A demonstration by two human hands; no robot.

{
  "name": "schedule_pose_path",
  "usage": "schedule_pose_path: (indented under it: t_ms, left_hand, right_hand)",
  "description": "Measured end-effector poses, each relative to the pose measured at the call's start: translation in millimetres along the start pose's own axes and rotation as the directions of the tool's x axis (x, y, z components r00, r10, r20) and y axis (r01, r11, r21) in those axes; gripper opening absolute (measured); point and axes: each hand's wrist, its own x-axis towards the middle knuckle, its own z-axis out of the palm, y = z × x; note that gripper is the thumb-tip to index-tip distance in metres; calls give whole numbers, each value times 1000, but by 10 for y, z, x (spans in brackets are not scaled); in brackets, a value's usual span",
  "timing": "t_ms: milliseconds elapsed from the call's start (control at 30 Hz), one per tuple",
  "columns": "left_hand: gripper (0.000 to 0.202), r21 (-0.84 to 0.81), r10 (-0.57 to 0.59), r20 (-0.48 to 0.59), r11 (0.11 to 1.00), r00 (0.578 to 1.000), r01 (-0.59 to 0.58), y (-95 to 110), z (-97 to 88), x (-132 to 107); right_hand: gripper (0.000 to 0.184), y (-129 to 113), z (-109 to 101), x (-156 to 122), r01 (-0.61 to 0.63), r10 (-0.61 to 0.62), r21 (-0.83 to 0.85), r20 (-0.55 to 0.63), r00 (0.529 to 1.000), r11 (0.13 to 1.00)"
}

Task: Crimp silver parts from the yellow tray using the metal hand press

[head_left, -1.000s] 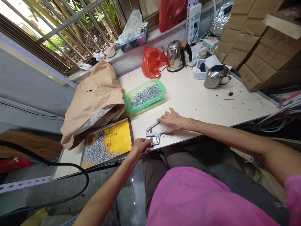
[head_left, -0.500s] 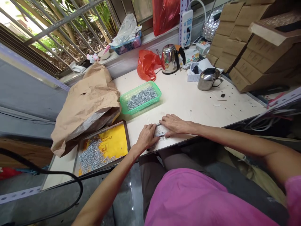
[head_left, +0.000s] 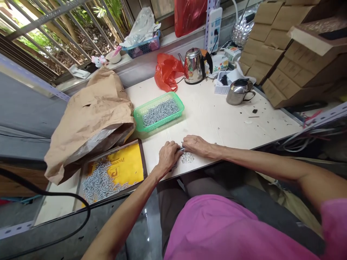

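My left hand [head_left: 168, 156] and my right hand [head_left: 199, 146] are close together at the table's front edge. Their fingers are closed around opposite ends of a thin grey bar-shaped piece [head_left: 181, 148], most of which the fingers hide. Just below it, a rough greyish patch [head_left: 187, 157] shows on the table top. Beyond the hands stands a green plastic basket [head_left: 183, 108] holding many small silvery metal pins. To the left, a shallow tray [head_left: 144, 159] with a yellow lining has more of these silvery pins [head_left: 100, 182] heaped on it.
A crumpled brown paper bag [head_left: 89, 112] leans beside the tray. Toward the back are a red plastic bag [head_left: 166, 74], a steel kettle [head_left: 193, 66] and a small white basket [head_left: 221, 87]. A steel pot [head_left: 238, 93] and stacked cardboard boxes [head_left: 298, 57] are on the right.
Two grey bars showed apart between my hands; now only one narrow piece shows. My hands have come slightly nearer each other, uncovering the patch on the table. The view has shifted a little.
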Motion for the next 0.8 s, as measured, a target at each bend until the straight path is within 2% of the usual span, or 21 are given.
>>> schedule_pose_path:
  t_ms: [100, 167, 233, 300, 433, 567, 600, 667, 733, 800]
  left_hand:
    - [31, 3, -30, -30, 1000, 999, 30, 20, 14, -37]
    - [39, -23, -67, -96, 998, 993, 65, 80, 66, -115]
    - [39, -65, -77, -177, 996, 981, 66, 185, 150, -220]
    - [37, -106, -39, -225, 994, 973, 15, 320, 243, -324]
    - [36, -204, 15, -196, 977, 981, -55, 551, 369, -454]
    - [36, -284, -19, -201, 958, 979, -40, 617, 402, -479]
    - [37, -297, -20, -212, 954, 977, -45, 616, 408, -477]
    - [38, -316, -19, -235, 947, 972, -58, 612, 425, -476]
    - [37, -334, -28, -232, 941, 972, -53, 613, 454, -485]
    - [36, -356, -42, -198, 934, 979, -32, 621, 497, -506]
  right_hand:
    - [30, 75, -80, -15, 34, -34, -4, -35, 999, 999]
    - [42, 151, -134, -22, 87, -87, 17, -28, 996, 996]
    - [42, 229, -157, -9, 105, -105, 56, -12, 994, 993]
    - [33, 297, -147, 36, 47, -45, 71, -32, 998, 996]
    - [21, 384, -134, 219, -80, 80, -1, -108, 991, 997]
    - [21, 249, -234, 421, -165, 155, -86, -113, 982, 983]
    - [22, 153, -257, 458, -129, 118, -102, -106, 987, 986]
    - [22, -100, -271, 517, 65, -73, -112, -71, 995, 992]
    - [17, -378, -224, 560, 311, -313, -110, -3, 950, 944]
    - [17, -604, -119, 594, 452, -449, -130, 59, 892, 882]
